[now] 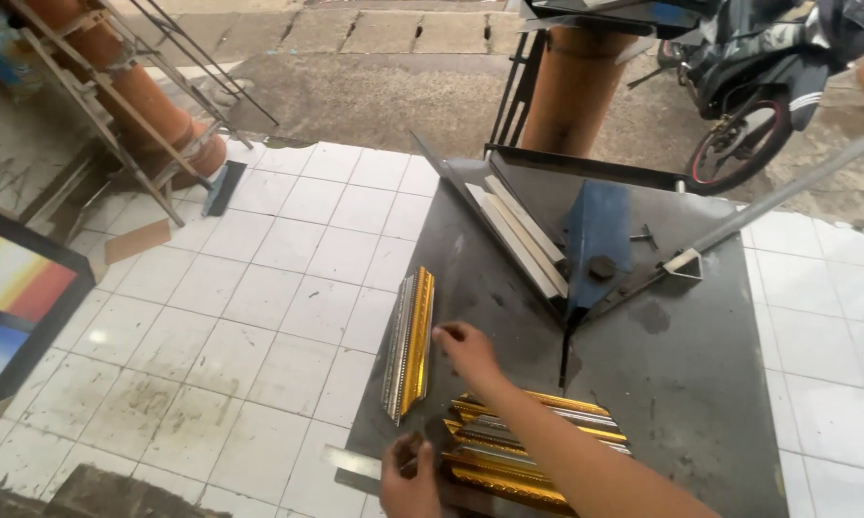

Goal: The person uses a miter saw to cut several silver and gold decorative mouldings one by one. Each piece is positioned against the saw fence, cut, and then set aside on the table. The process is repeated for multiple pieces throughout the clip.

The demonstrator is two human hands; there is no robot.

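The right hand (466,347), arm stretched across the grey metal worktable (700,384), has its fingers bent, the fingertips just beside 1 gold-and-silver frame moulding piece (411,343) that lies alone near the table's left edge; whether they touch it cannot be told. The left hand (408,475), at the near edge, is loosely curled, resting against a stack of gold moulding pieces (528,446) and beside a flat steel ruler (355,464); no firm grip is visible. Farther back stands a blue V-shaped mitre cutter (595,240) with pale strips (523,235) laid along its left fence. White floor tiles (259,288) surround the table; a framed picture (15,297) sits at left, a motorbike (768,77) at upper right.
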